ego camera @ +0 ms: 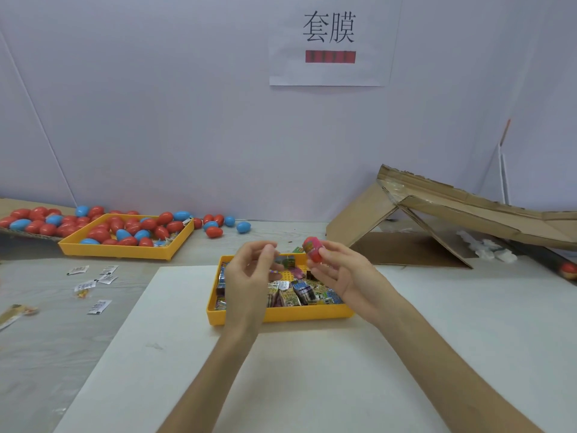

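2 bare forearms reach in from the bottom edge over a white board (193, 354) that lies on the table (46, 339). The right hand (342, 275) is raised above the near yellow tray (281, 317) and pinches an egg (312, 250) between its thumb and fingertips. The egg is red, wears a printed pink film, and is held upright above the tray's far edge, clear of everything below. The left hand (249, 276) hovers just beside it on the left, apart from the egg. Its fingers are loosely curled, with the thumb and forefinger tips close together. I cannot tell whether they hold anything.

The near tray sits at the board's far edge, and a heap of small printed film sleeves (299, 293) lies in it.

A 2nd yellow tray (125, 253) stands far left, filled with red and blue eggs (131, 231). More eggs (40, 220) are piled behind it on a cardboard sheet, and a few loose ones (218, 226) lie near the wall. Small white packets (100, 278) are scattered on the table's left side. Folded cardboard (437, 220) leans on the right. A paper sign (331, 42) hangs on the wall.
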Motion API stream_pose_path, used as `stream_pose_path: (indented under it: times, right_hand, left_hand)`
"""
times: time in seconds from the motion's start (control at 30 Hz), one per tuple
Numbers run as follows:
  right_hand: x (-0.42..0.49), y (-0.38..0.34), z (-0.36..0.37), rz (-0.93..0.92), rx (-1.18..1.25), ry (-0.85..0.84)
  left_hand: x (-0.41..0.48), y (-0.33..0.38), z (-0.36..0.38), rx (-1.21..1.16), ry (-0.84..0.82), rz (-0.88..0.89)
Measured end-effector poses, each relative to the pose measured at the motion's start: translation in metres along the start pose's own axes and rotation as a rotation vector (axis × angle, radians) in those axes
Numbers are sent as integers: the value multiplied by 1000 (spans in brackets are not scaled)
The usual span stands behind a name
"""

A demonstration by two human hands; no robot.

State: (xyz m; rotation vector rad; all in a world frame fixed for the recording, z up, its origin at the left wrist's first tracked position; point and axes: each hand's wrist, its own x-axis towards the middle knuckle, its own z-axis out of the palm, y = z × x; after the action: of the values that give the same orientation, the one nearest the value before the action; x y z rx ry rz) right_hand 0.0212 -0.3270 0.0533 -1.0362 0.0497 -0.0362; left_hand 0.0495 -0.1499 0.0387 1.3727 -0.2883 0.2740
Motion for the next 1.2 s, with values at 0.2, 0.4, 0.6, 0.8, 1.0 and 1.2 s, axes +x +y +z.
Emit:
stream_pose_path:
  times: [0.2, 0.4, 0.6, 0.8, 1.0, 1.2]
  right_hand:
    - [57, -45, 12, 62, 164, 164]
    - [75, -77, -8, -269, 626, 292]
    - [46, -19, -14, -238, -250, 318]
    - [10, 19, -19, -341, -1177, -31]
    - [10, 29, -22, -337, -1374, -94]
    - [11, 32, -25, -376, -1374, -79]
  left_hand:
    - [4, -5, -3, 27, 75, -84]
    - [4, -6, -2, 63, -3, -50]
    - [2, -14, -4, 441, -123, 126]
    - [0, -32, -7, 1077, -395, 161]
    - [4, -26, -10, 929, -381, 119]
    - [32, -8, -35, 702, -279, 69]
